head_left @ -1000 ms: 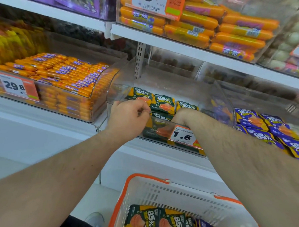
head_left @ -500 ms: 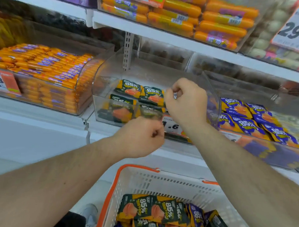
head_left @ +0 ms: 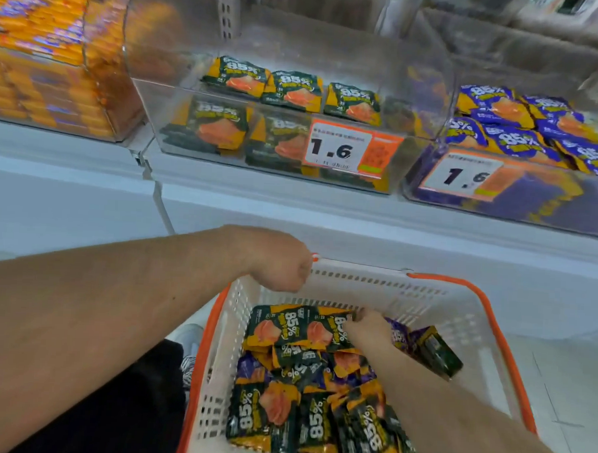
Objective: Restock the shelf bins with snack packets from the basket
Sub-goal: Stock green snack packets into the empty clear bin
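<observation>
The right hand (head_left: 366, 328) is down inside the basket (head_left: 435, 300), fingers bent onto a dark green packet (head_left: 286, 326) lying at the top of the heap; whether it has truly pinched the packet or only touches it I cannot tell. The left hand (head_left: 279, 263) is curled into a fist at the basket's far rim, at about 11 o'clock from the right hand; its fingers are hidden, so I cannot tell if it grips anything.

The basket is white with an orange rim and holds a loose pile of green packets (head_left: 302, 421) marked 85%, with a few purple ones (head_left: 397, 335) mixed in near the right hand.

At 12 o'clock above the basket, on the shelf (head_left: 257, 197), a clear bin (head_left: 179, 118) holds the same green packets: three in a row at the back, more in front behind a price tag (head_left: 342, 147) reading 1.6. At 2 o'clock a second clear bin (head_left: 426, 184) is filled with purple packets (head_left: 521, 133) and carries its own 1.6 tag (head_left: 464, 175). At 10 o'clock a third bin (head_left: 124, 109) is stacked with orange sticks (head_left: 38, 43).
</observation>
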The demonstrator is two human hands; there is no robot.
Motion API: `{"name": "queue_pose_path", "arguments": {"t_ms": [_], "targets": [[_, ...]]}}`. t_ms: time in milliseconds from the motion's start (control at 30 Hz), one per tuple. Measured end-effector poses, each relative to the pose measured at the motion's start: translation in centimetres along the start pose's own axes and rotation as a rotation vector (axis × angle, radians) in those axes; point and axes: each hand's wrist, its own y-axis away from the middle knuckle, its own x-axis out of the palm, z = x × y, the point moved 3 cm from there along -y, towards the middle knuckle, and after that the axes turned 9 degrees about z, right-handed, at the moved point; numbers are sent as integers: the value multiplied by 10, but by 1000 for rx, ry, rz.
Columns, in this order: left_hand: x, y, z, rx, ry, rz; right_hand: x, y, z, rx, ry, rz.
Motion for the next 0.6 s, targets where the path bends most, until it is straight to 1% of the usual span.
{"name": "queue_pose_path", "arguments": {"t_ms": [67, 100, 200, 267, 367, 400, 500, 533, 567, 600], "targets": [[0, -3, 0, -5, -9, 2, 13, -5, -15, 150, -56, 84], [0, -3, 0, -7, -14, -1, 18, -6, -18, 196, -34, 95], [1, -5, 1, -18, 0, 14, 32, -13, -22, 254, 35, 51], [0, -5, 3, -34, 8, 26, 37, -17, -20, 272, -11, 1], [0, -6, 3, -33, 12, 39, 41, -23, -22, 315, -189, -26], [-1, -6, 2, -36, 8, 47, 42, -25, -24, 319, -281, -3], [-2, -7, 3, -31, -13, 54, 42, -23, -26, 281, -715, 134], [-3, -7, 3, -30, -11, 48, 36, -17, -23, 262, -782, 152], [-4, -6, 3, -30, -2, 39, 28, -13, -20, 231, -758, 152], [-6, -5, 3, -32, 3, 33, 18, -7, -15, 193, -662, 134]]}}
